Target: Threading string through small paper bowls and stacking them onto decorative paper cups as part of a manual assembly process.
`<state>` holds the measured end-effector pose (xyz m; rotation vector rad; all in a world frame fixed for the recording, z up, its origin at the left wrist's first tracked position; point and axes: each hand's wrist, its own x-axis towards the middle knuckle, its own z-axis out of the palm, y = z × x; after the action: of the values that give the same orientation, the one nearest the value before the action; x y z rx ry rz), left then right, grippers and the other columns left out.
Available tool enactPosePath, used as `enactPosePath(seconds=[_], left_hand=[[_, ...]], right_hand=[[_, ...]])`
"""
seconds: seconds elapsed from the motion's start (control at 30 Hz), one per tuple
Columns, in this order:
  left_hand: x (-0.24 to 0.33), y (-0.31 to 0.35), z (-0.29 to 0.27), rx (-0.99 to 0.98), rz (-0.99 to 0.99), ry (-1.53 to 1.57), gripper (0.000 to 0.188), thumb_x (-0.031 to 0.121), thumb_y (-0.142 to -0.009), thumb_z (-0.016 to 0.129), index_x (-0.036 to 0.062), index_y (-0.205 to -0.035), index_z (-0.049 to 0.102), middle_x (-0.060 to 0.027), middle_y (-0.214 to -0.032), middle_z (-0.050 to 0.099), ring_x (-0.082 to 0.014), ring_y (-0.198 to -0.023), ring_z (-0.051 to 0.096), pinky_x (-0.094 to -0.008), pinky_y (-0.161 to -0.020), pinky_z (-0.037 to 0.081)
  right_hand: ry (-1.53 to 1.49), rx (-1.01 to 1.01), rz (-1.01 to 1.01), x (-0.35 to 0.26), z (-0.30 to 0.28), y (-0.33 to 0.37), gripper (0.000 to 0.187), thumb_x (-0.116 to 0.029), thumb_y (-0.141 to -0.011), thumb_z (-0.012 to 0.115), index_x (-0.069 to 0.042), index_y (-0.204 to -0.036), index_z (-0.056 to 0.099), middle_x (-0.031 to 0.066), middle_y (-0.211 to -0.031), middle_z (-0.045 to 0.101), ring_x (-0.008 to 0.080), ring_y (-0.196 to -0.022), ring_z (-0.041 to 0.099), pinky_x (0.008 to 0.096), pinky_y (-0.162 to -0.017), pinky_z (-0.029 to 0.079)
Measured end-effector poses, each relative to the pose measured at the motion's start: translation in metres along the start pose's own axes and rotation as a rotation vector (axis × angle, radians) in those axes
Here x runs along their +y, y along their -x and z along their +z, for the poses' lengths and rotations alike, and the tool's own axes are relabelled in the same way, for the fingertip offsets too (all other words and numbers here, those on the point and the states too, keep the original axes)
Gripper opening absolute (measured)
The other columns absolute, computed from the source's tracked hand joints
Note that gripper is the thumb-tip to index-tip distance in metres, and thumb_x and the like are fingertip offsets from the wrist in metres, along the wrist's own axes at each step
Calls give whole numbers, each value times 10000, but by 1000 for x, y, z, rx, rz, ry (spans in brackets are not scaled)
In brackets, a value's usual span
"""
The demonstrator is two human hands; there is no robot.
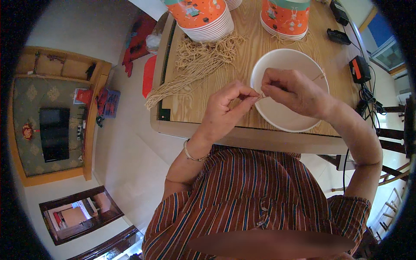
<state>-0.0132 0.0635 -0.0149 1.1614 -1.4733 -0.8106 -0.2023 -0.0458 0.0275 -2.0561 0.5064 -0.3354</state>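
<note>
Light wood-grain table [203, 104] with rounded corners, sitting on a pale glossy tile floor [125, 147]; off to the left there's a wooden TV cabinet [52, 125] with a dark screen, all bent by the fisheye.

Front and centre is a thin beige string [260, 96], pulled short between both hands right over the near-left rim of a plain white paper bowl [286, 117]. The left hand [225, 110] has its grip pinched tight, thumb and forefinger closed on the string's left end. The right hand [292, 91] is curled over the bowl, its grip also closed on the string's other end, fingertips nearly touching the left ones. A bit more string pokes out past the right hand by the bowl's far rim.

The bowl is smooth, round and looks empty inside. Further up the table lies a loose, fibrous bundle of the same strings [195, 65], fanned out and trailing toward the table's left edge. Behind that, two stacks of orange printed paper bowls [203, 17] [286, 17], upside down. On the right edge: black chargers with tangled cables [362, 82]. There's a thin bangle [193, 155] on the left wrist and a striped brown shirt [251, 199] below.
</note>
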Motion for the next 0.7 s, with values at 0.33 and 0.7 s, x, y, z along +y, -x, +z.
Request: enactPosePath(seconds=[0.33, 0.7], left_hand=[[0, 8, 3, 68, -188, 231, 114, -39, -871, 642, 5, -975, 624, -18, -919, 629, -84, -888, 600, -230, -828, 497], [-17, 17, 12, 143, 29, -12, 128, -76, -853, 604, 9, -943, 570, -58, -895, 601, -131, -839, 603, -256, -774, 492]], right_hand=[[-77, -14, 22, -9, -2, 3, 80, -81, -954, 524, -16, -909, 521, -20, -766, 469, 53, -722, 419, 230, -631, 378], [35, 52, -47, -22, 3, 6, 81, -52, -920, 569, -16, -905, 498, 24, -739, 499, 106, -686, 457, 286, -615, 411]])
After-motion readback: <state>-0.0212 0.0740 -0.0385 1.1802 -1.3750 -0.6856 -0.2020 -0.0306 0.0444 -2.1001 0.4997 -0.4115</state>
